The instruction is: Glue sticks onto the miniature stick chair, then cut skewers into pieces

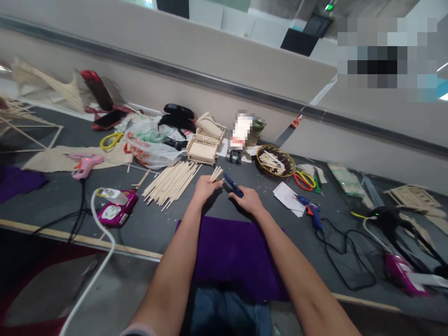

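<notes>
My left hand [206, 187] is closed around a small bunch of thin wooden sticks [216, 174], whose ends poke out past the fingers. In my right hand [248, 199] is a dark blue plier-like cutter [233, 185], pointing up and left towards those sticks. A small gap separates the tool from the bunch. To the left of my left hand, a spread pile of longer wooden sticks [171, 184] lies on the grey table [224, 211]. Below both hands, a purple cloth [234, 256] drapes over the table edge onto my lap.
Small wooden furniture models [203, 150] stand behind the hands. A wicker basket [259, 163] holds short stick pieces. Pink [84, 163] and blue [314, 214] glue guns trail cords on either side. Magenta power strips [131, 207] and a plastic bag [150, 158] lie about; a partition wall [147, 88] rises behind.
</notes>
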`<state>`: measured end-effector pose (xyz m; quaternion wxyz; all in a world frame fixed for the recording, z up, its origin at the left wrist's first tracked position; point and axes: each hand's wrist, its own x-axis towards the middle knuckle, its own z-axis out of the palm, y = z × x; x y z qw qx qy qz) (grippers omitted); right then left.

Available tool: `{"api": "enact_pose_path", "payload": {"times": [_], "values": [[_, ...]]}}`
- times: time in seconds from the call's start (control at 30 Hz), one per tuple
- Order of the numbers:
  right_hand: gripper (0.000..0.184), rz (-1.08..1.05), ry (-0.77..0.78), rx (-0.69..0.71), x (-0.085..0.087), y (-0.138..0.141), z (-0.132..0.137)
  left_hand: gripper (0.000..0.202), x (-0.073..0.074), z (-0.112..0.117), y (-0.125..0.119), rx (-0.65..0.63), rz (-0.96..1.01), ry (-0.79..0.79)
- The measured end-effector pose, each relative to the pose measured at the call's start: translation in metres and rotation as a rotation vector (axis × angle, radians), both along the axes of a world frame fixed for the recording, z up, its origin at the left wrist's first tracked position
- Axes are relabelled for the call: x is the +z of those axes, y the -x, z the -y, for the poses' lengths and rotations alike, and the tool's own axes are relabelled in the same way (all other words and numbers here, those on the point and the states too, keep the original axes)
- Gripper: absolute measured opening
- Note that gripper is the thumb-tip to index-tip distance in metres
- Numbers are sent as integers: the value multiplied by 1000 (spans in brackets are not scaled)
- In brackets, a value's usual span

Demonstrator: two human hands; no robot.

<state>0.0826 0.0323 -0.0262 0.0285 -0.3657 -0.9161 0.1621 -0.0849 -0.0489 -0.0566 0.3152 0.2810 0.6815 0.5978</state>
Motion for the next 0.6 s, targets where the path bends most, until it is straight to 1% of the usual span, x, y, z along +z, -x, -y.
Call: {"api": "enact_pose_path", "payload": {"times": [0.1, 0.2, 0.27, 0.3, 0.4, 0.47, 0.53, 0.6], "values": [[34, -54, 45, -75, 5, -4, -1, 23, 5, 2, 2, 32, 19, -25], [40, -47, 75, -235, 16, -10, -5, 29, 12, 5, 1, 69, 134, -89], [46, 32, 20, -312, 21, -13, -8, 37, 18, 6, -1, 46, 262, -127], [49, 76, -26, -322, 22, -15, -9, 40, 20, 6, -2, 24, 324, -149], [56, 176, -194, -262, 20, -15, -4, 46, 26, 5, -6, -25, 432, -234], [61, 203, -270, -207, 16, -13, 0, 47, 28, 5, -8, -47, 473, -281], [63, 194, -295, -157, 15, -8, 0, 49, 30, 6, -10, -98, 527, -302], [56, 146, -281, -121, 16, 2, -8, 49, 31, 7, -12, -155, 568, -310]]}}
